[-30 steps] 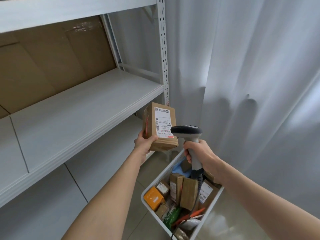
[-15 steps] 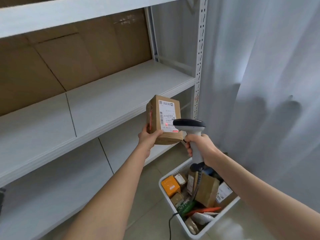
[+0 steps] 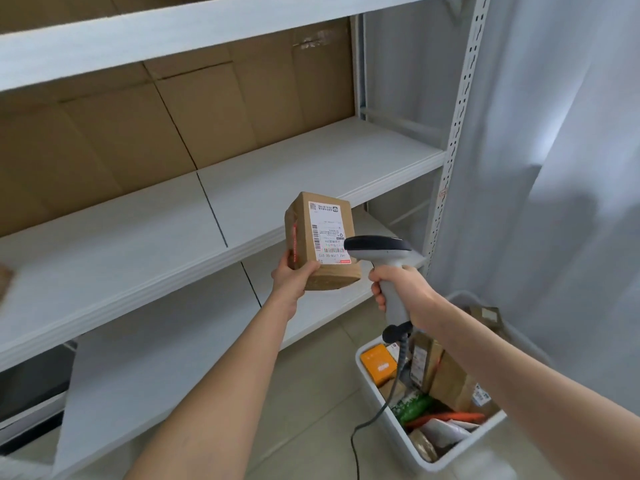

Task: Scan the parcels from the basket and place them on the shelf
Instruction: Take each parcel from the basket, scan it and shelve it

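My left hand (image 3: 294,279) grips a brown cardboard parcel (image 3: 320,237) by its lower left corner, its white shipping label facing me. My right hand (image 3: 398,289) holds a grey and black barcode scanner (image 3: 379,249) by the handle, with the scanner head just right of the label's lower edge. The parcel hangs in front of the white middle shelf (image 3: 138,233). A white basket (image 3: 391,420) with several parcels stands on the floor at the lower right, partly hidden by my right forearm.
A white metal rack has an upper board (image 3: 173,32), a lower shelf (image 3: 145,368) and a perforated upright (image 3: 457,126). Flattened cardboard (image 3: 173,126) lines the back. A grey curtain (image 3: 554,168) hangs at the right. The scanner cable (image 3: 377,417) trails down to the tiled floor.
The view has swung left and down, so more of the shelf shows. Parcel and scanner stay together in my hands, now lower and further right against the rack. The basket sits further right.
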### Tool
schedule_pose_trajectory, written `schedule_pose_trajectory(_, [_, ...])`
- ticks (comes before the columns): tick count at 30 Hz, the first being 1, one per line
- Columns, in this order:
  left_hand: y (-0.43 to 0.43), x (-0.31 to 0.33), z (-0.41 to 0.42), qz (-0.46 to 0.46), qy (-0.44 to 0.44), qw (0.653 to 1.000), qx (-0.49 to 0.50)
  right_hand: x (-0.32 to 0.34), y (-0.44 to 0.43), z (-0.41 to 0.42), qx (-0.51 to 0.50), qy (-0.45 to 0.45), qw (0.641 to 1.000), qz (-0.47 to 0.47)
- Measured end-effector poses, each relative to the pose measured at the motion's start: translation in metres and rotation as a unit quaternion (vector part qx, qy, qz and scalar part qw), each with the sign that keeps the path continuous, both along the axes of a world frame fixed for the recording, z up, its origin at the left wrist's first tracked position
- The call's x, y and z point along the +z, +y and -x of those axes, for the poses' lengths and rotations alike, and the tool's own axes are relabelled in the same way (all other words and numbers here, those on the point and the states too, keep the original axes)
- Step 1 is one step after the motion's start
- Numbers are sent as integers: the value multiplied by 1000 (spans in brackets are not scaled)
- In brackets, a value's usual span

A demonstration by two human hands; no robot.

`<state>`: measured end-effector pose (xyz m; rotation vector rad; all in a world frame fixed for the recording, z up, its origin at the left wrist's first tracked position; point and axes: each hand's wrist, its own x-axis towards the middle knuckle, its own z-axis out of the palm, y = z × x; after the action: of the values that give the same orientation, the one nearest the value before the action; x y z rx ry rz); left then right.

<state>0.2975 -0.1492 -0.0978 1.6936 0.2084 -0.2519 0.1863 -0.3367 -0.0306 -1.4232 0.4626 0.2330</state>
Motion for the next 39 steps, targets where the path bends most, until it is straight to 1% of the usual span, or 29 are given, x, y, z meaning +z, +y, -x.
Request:
schedule_pose_trajectory(3, [35, -1, -3, 4, 2, 1000, -20, 0, 39, 4, 1, 1, 1000, 11])
schedule_pose_trajectory(8, [93, -3, -2, 0, -3, 998, -61, -1, 110, 13, -51, -13, 999, 0])
schedule_pose_trajectory(14, [139, -6, 2, 2, -6, 996, -86, 1, 160, 31, -86, 12, 996, 7])
schedule_pose_trajectory(20, [151, -6, 16, 11, -2, 996, -93, 3, 173, 49, -92, 5, 995, 26])
schedule_pose_trajectory(28, [143, -1, 46, 13, -1, 994, -113, 9, 171, 84, -102, 1, 994, 40])
schedule_pose_trajectory(39, [132, 6, 76, 13, -16, 993, -114, 12, 162, 116, -117, -4, 993, 17])
